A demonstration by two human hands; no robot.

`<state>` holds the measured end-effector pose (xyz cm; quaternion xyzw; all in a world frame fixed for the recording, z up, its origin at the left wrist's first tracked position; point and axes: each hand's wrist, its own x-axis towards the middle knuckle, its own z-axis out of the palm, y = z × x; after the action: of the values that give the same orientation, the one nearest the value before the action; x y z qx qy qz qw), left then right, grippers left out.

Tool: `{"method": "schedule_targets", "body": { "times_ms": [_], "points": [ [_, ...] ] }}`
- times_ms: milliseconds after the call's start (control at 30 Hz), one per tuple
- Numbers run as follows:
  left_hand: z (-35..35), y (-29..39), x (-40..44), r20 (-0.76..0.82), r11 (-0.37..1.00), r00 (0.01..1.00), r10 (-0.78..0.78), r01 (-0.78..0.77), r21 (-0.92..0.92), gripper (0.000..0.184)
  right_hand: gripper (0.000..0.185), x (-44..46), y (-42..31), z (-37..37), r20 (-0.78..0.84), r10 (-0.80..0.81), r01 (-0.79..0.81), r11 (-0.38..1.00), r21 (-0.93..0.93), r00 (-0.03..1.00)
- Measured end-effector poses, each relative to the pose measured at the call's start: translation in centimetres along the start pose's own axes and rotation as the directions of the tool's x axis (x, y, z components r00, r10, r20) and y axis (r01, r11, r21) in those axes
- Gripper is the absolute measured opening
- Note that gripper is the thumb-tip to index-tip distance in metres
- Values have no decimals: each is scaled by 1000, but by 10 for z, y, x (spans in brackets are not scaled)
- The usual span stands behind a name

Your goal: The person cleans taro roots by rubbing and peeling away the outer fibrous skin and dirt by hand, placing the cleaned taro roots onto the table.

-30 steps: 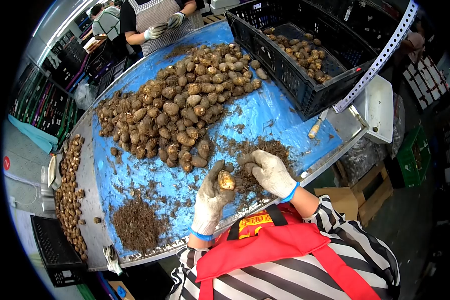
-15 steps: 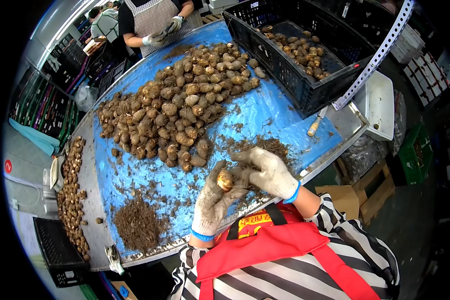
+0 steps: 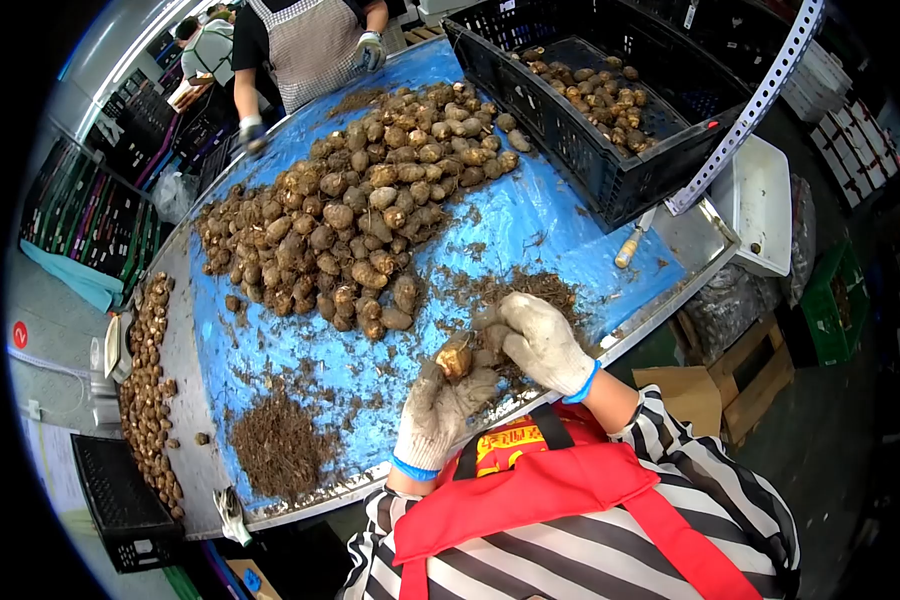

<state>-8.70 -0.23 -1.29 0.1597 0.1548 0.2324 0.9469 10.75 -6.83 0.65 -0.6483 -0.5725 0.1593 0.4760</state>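
My left hand [image 3: 440,405], in a soiled white glove, is closed round a small taro [image 3: 455,359] with a pale, peeled-looking face turned up. Close by on the right, my right hand [image 3: 540,340] wears the same kind of glove. Its fingers are bent together at the taro's right side, and the dirt-dark fingertips hide what is between them. Beyond both hands a large heap of hairy brown taros [image 3: 350,200] covers the blue sheet [image 3: 560,230]. Loose root fibres [image 3: 515,290] lie just behind my right hand.
A black crate [image 3: 610,165] holding taros stands at the back right, near a wooden-handled knife [image 3: 630,245]. A root pile [image 3: 283,445] lies front left; smaller taros [image 3: 148,390] line the left metal edge. Across the table stands a gloved co-worker [image 3: 310,50].
The taro has turned and risen slightly in my left hand, and my right fingers have curled in closer to it. Across the table, the co-worker's hands have moved apart.
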Motion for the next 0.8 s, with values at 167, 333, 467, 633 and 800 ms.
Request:
{"method": "schedule_targets", "body": {
  "times_ms": [167,333,467,633,800],
  "points": [
    [-12,-8,3,-33,1000,999,14,-13,16,58,42,0,-18,7,1,-289,287,952,101,957],
    [-8,-12,1,31,998,999,43,-44,44,62,20,-6,8,19,10,4,-7,962,274,1000],
    [11,-8,6,-41,993,999,10,-14,-114,71,19,0,4,2,-24,203,-197,970,142,979],
    [-6,-9,10,-39,989,998,-48,42,-143,64,34,5,-23,0,-14,-248,248,967,54,969],
    [-17,-13,8,26,992,998,63,-60,-108,47,27,-9,-3,31,-92,-292,298,952,64,952]
  ]
}}
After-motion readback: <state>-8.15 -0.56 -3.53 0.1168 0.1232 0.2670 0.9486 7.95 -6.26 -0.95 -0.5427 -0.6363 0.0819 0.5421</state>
